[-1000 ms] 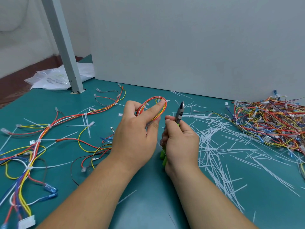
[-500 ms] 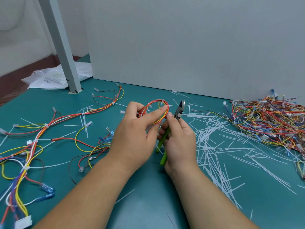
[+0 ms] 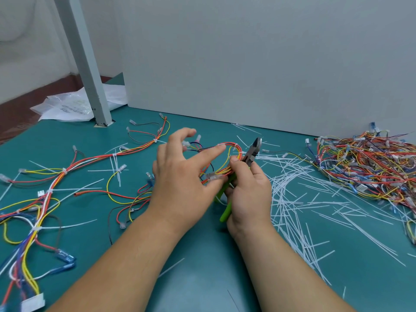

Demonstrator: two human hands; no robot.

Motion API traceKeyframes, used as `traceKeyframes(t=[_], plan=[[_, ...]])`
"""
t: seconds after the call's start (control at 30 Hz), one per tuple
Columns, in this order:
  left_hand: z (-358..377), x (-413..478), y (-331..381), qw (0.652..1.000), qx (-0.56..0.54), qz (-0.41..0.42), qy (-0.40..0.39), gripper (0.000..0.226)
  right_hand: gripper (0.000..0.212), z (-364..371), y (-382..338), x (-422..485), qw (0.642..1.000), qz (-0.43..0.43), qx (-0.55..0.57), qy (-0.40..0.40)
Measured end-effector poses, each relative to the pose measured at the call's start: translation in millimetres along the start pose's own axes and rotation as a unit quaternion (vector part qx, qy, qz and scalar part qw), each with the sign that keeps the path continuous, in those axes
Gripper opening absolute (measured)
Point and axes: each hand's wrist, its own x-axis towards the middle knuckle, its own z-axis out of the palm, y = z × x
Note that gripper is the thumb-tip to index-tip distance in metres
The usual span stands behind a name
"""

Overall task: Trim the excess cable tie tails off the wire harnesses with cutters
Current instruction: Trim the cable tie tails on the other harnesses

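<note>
Two hands. Left hand [image 3: 180, 183]: fingers spread, mostly straight, index tip on one wire harness [image 3: 227, 146] loop, thumb beneath; real grip unclear. Right hand [image 3: 247, 194]: curled round one pair of cutters [image 3: 253, 152], thumb pinning harness bundle; green handles mostly hidden in palm. Right: cut tie tails [image 3: 292, 199], too many to count; one tangled harness pile [image 3: 364, 167], cropped by frame edge. Left: spread harnesses [image 3: 56, 181] on surface [image 3: 202, 278], number indistinct.

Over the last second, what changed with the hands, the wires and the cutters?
The left hand loosened its pinch on the red-and-yellow wire loop, its fingers now spread. The right hand moved in against the loop, thumb on the wires, and the green-handled cutters it grips tilted rightward. The tangled harness pile and cut white tie tails stayed put.
</note>
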Motion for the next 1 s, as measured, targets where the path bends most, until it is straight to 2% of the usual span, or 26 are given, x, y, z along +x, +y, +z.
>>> traceKeyframes(t=[0.1, 0.2, 0.27, 0.3, 0.43, 0.53, 0.63, 0.8, 0.9, 1.0], plan=[[-3.0, 2.2, 2.0, 1.000, -0.015, -0.020, 0.000, 0.045, 0.028, -1.7, -2.1, 4.8, 0.998, 0.026, 0.047, 0.025], [-3.3, 2.5, 3.4, 0.995, -0.040, -0.050, -0.073, 0.042, 0.020, -3.5, -5.5, 10.3, 0.992, 0.062, 0.091, 0.065], [-1.3, 0.8, 2.0, 0.990, -0.015, -0.053, -0.130, 0.037, 0.008, -5.2, -7.6, 14.4, 0.984, 0.091, 0.126, 0.084], [-0.2, -0.3, 1.4, 0.987, 0.005, -0.049, -0.151, 0.033, 0.006, -5.6, -8.5, 16.2, 0.980, 0.105, 0.146, 0.086], [1.2, -2.1, -0.1, 0.981, 0.020, -0.037, -0.187, 0.024, 0.022, -8.3, -6.0, 20.6, 0.966, 0.138, 0.197, 0.097], [1.6, -2.2, -1.7, 0.980, 0.001, -0.031, -0.198, 0.012, 0.013, -7.8, -6.7, 19.0, 0.967, 0.127, 0.204, 0.082], [2.3, -1.8, -3.6, 0.985, -0.052, -0.052, -0.159, 0.013, 0.019, -5.4, -9.4, 15.8, 0.970, 0.130, 0.193, 0.066], [3.9, 1.5, -9.5, 0.991, -0.087, -0.090, -0.038, 0.015, 0.017, -2.6, -6.9, 11.0, 0.979, 0.111, 0.154, 0.068], [2.6, 3.7, -9.0, 0.982, -0.141, -0.124, -0.021, 0.012, 0.010, -3.2, -5.4, 11.6, 0.984, 0.084, 0.137, 0.071], [0.1, 5.8, -4.6, 0.964, -0.217, -0.155, 0.003, 0.019, 0.008, -4.9, -4.6, 11.6, 0.990, 0.062, 0.110, 0.061]])
